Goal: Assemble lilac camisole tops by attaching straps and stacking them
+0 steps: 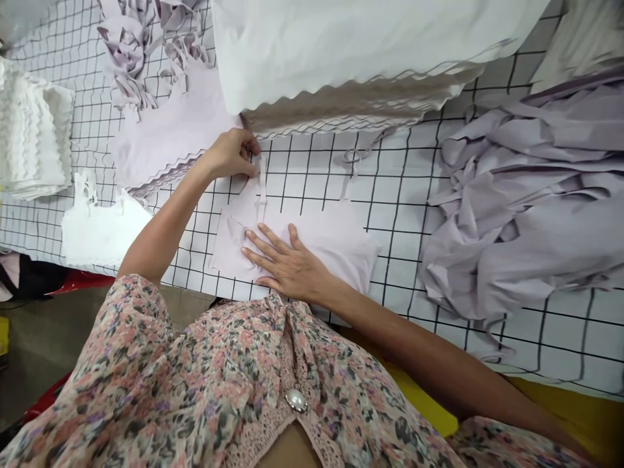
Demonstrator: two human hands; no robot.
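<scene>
A pale lilac strappy crop top lies spread on the grid-patterned table cover, its lower edge toward me. My right hand rests flat on its middle, fingers spread and pointing left. At the top's upper left, my left hand pinches near the upper end of its shoulder strap; the fingertips partly hide the hold. The other strap trails loosely up and to the right, with a small loop in it.
White garments with wavy hems are stacked just beyond. A loose lilac heap lies right. More lilac tops are piled left, near a single white top and a white stack. The table's front edge meets my body.
</scene>
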